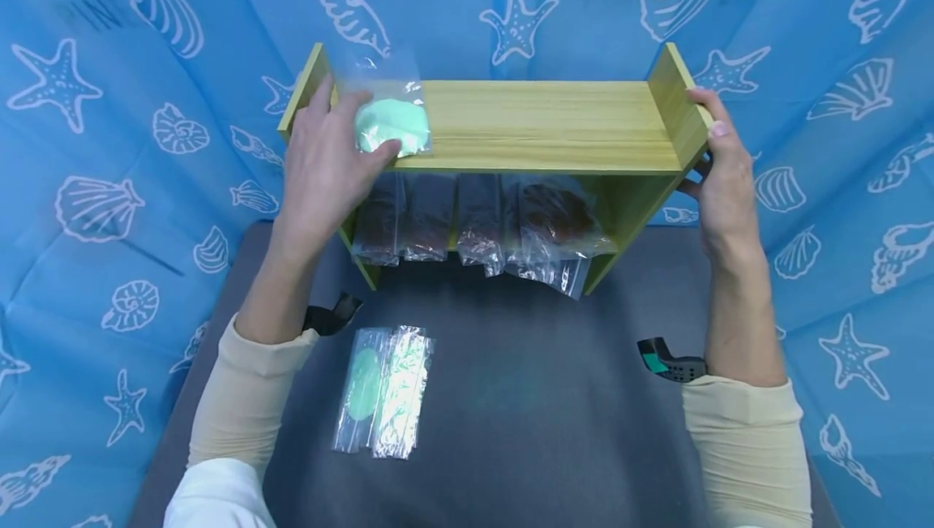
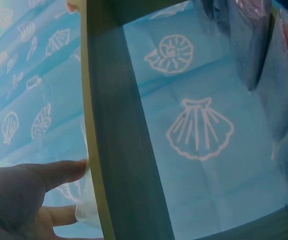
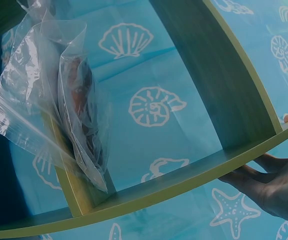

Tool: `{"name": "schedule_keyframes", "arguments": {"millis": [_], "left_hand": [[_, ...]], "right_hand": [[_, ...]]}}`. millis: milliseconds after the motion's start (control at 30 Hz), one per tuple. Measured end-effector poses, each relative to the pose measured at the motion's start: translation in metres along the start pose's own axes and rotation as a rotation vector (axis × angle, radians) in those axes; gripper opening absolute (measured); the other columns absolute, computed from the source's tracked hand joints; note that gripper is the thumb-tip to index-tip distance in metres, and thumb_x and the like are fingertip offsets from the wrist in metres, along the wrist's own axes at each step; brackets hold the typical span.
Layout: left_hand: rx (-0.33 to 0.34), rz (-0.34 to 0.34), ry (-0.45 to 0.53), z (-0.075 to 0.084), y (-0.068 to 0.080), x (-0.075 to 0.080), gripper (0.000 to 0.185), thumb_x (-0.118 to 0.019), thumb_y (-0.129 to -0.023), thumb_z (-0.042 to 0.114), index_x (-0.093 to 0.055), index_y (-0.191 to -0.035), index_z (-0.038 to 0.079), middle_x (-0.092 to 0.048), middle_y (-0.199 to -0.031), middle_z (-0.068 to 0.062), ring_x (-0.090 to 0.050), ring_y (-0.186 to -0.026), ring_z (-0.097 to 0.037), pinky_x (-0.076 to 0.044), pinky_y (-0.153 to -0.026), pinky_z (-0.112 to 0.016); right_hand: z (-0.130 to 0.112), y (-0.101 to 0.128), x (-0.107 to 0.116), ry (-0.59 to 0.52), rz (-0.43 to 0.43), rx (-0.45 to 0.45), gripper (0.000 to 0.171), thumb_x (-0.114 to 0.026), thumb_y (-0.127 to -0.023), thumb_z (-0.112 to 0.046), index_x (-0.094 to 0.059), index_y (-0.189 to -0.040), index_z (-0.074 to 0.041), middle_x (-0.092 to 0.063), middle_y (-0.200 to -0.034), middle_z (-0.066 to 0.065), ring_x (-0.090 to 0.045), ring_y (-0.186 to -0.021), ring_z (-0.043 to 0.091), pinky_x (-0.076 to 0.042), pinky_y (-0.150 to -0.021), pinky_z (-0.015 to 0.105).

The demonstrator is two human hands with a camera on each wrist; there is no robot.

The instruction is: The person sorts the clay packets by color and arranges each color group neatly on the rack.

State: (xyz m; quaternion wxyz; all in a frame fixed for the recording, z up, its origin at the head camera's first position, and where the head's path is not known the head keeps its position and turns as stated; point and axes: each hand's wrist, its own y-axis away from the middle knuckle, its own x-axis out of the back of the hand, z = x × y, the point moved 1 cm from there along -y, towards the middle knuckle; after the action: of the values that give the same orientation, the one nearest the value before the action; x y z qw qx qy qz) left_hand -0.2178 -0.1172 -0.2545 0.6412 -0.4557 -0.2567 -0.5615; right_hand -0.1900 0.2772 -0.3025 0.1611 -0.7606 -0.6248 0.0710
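Note:
On the top board of a small wooden shelf, toward its left end, lies a clear zip bag with a pale green round piece inside. My left hand holds this bag, thumb at its lower front edge and fingers at its left side. In the left wrist view, whitish plastic shows by the fingers at the board's edge. My right hand grips the shelf's right side panel. In the right wrist view its fingers reach to the panel's outer face.
Several clear bags with dark brown contents stand in the lower compartment. On the grey table lie a bag with a green oval and a shiny clear packet. A blue shell-patterned curtain surrounds the table.

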Motion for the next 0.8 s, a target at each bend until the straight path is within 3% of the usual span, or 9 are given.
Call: {"name": "schedule_keyframes", "arguments": {"millis": [267, 400, 533, 700, 800], "left_hand": [[-0.055, 0.104, 0.051, -0.002, 0.007, -0.002, 0.054, -0.073, -0.091, 0.028, -0.057, -0.138, 0.005, -0.04, -0.153, -0.017, -0.037, -0.141, -0.033, -0.032, -0.112, -0.049], [-0.101, 0.199, 0.1, -0.005, 0.012, -0.004, 0.05, -0.071, -0.092, 0.023, -0.058, -0.137, 0.005, -0.048, -0.147, -0.014, -0.042, -0.138, -0.028, -0.035, -0.111, -0.044], [-0.21, 0.31, 0.167, -0.011, 0.021, -0.005, 0.041, -0.07, -0.093, 0.016, -0.062, -0.13, 0.002, -0.056, -0.138, -0.014, -0.048, -0.133, -0.025, -0.038, -0.109, -0.04], [-0.356, 0.42, 0.276, -0.022, 0.036, -0.008, 0.037, -0.07, -0.091, 0.008, -0.064, -0.127, 0.002, -0.062, -0.126, -0.014, -0.056, -0.122, -0.023, -0.048, -0.094, -0.042], [-0.399, 0.493, 0.345, -0.03, 0.048, -0.01, 0.035, -0.069, -0.09, 0.004, -0.065, -0.125, 0.0, -0.065, -0.121, -0.014, -0.059, -0.115, -0.023, -0.051, -0.087, -0.041]], "right_hand": [[-0.002, 0.0, 0.0, 0.022, 0.002, -0.01, 0.044, -0.033, -0.105, -0.039, -0.051, -0.144, -0.031, -0.038, -0.139, 0.009, -0.044, -0.112, 0.03, -0.048, -0.077, 0.037], [-0.002, 0.001, 0.001, 0.03, 0.004, -0.02, 0.044, -0.033, -0.104, -0.041, -0.051, -0.144, -0.032, -0.04, -0.134, 0.009, -0.046, -0.111, 0.03, -0.049, -0.083, 0.043], [-0.001, 0.001, 0.002, 0.015, 0.005, -0.019, 0.044, -0.034, -0.105, -0.04, -0.051, -0.144, -0.031, -0.04, -0.134, 0.009, -0.046, -0.11, 0.028, -0.048, -0.08, 0.038], [-0.001, 0.002, 0.002, -0.001, 0.003, -0.006, 0.044, -0.032, -0.106, -0.038, -0.051, -0.144, -0.029, -0.039, -0.139, 0.009, -0.046, -0.108, 0.027, -0.05, -0.073, 0.03], [-0.001, 0.002, 0.001, -0.018, -0.003, -0.003, 0.044, -0.033, -0.106, -0.036, -0.051, -0.144, -0.027, -0.038, -0.141, 0.01, -0.047, -0.108, 0.028, -0.051, -0.072, 0.028]]}}
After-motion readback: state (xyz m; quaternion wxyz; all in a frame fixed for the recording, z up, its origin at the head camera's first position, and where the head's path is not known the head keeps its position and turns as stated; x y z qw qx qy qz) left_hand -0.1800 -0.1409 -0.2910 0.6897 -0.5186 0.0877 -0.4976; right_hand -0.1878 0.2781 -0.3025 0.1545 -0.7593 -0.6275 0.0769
